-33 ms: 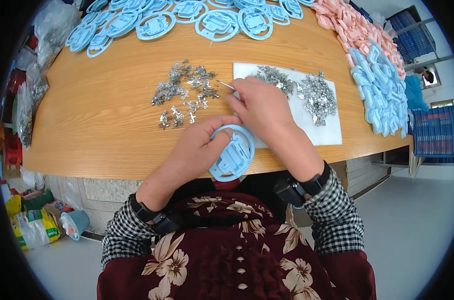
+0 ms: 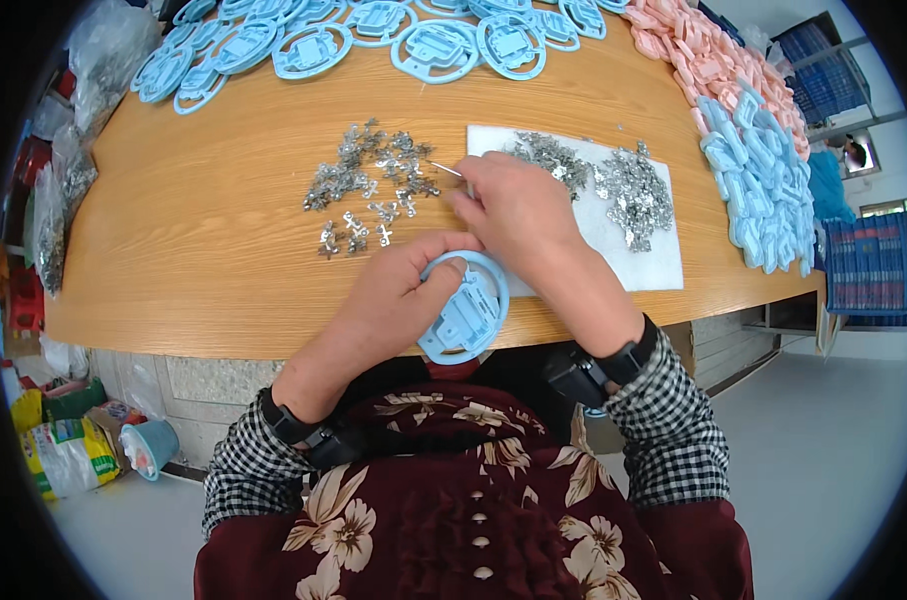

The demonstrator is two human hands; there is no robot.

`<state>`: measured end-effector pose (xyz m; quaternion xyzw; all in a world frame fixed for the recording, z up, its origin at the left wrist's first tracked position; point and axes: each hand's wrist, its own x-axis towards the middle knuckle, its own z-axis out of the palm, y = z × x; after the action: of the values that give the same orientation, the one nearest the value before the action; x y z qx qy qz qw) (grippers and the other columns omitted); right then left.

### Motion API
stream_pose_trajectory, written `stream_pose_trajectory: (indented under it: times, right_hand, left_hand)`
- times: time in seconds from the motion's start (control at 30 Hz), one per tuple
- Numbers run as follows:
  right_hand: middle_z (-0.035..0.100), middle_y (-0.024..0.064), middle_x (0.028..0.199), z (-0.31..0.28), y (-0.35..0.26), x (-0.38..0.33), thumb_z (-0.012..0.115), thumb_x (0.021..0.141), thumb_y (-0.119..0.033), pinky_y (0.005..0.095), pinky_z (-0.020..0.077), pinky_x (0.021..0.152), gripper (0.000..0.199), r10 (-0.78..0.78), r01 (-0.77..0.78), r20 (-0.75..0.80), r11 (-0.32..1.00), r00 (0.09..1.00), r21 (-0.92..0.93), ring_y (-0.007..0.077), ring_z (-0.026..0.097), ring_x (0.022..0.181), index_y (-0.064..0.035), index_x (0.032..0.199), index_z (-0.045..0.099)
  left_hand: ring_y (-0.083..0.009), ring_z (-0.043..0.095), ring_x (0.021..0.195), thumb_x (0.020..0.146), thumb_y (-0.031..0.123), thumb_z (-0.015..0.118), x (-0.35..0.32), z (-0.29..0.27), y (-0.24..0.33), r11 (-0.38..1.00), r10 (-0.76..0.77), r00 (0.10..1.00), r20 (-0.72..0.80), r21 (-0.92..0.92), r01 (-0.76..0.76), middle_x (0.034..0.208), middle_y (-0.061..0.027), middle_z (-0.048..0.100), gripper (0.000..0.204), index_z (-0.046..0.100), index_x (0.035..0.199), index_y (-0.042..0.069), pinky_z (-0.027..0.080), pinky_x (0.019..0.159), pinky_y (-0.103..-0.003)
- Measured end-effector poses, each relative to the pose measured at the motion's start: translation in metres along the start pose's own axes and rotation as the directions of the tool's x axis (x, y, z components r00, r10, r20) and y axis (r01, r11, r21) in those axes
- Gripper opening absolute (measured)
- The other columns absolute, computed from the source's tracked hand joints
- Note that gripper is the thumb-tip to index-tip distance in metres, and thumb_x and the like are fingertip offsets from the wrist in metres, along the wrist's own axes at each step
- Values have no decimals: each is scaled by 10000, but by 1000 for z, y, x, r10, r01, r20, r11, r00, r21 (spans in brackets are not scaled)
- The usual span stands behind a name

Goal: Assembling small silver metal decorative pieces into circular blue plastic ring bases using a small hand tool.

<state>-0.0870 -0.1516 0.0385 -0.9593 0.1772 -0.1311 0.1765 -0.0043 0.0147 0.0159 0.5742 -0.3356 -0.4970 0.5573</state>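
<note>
Left hand (image 2: 403,290) grips the blue plastic ring (image 2: 465,308) at the table edge (image 2: 223,335), steadied for fitting. Right hand (image 2: 513,215) pinches a thin metal pin (image 2: 445,168) beside the loose metal clips (image 2: 368,190).

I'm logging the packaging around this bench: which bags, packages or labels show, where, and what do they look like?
Clear plastic bags: far left table edge, crumpled, holding grey metal bits.
Printed sack: floor at lower left, yellow, green and white.
Small bucket: floor beside the sack, light blue.
No screens or signs show.
</note>
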Motion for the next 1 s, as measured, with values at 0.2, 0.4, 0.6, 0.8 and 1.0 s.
stream_pose_trajectory:
  times: [0.2, 0.4, 0.6, 0.8, 1.0]
  right_hand:
    - [677, 123, 792, 9, -7, 17, 666, 863, -185, 472, 538, 676, 110, -63, 67, 47, 995, 997, -76, 347, 677, 766, -77, 849, 671]
    - [666, 145, 719, -6, 9, 11, 682, 846, -199, 466, 524, 636, 132, -132, 131, -42, 991, 990, -26, 362, 665, 706, -67, 836, 681]
    - [582, 90, 641, -18, 25, 4, 710, 871, -192, 370, 445, 564, 159, -64, 58, 32, 985, 997, 163, 260, 546, 568, -43, 925, 691]
    - [576, 92, 625, -23, 19, -3, 714, 867, -189, 379, 437, 556, 168, -89, 79, 40, 974, 995, 213, 270, 542, 561, -25, 899, 689]
    - [650, 138, 702, -24, 16, 1, 704, 876, -179, 395, 504, 597, 141, -96, 103, 152, 994, 984, -37, 232, 662, 641, -54, 938, 716]
  left_hand:
    - [-101, 658, 794, 995, 128, 517, -3, 0, 3, 999, 7, 1000, -19, 48, -6, 901, -60, 715, 256, 648, 1172, -4, 530, 716, -277]
    - [-104, 652, 790, 991, 115, 511, 3, 2, -4, 997, 68, 995, -71, 43, -65, 914, -42, 684, 239, 638, 1163, 8, 521, 699, -270]
    - [-42, 592, 775, 1051, 149, 498, 10, -3, -14, 977, -58, 998, -35, -209, 49, 924, 18, 651, 235, 636, 1210, 44, 494, 695, -232]
    - [-54, 604, 819, 1045, 160, 515, 10, -5, 0, 995, -61, 998, -8, -73, 60, 954, -17, 665, 398, 501, 1418, 20, 502, 714, -234]
    - [-78, 621, 861, 1048, 171, 528, 6, -8, -2, 995, -72, 993, -96, -75, 65, 996, -47, 683, 466, 437, 1480, 20, 513, 747, -243]
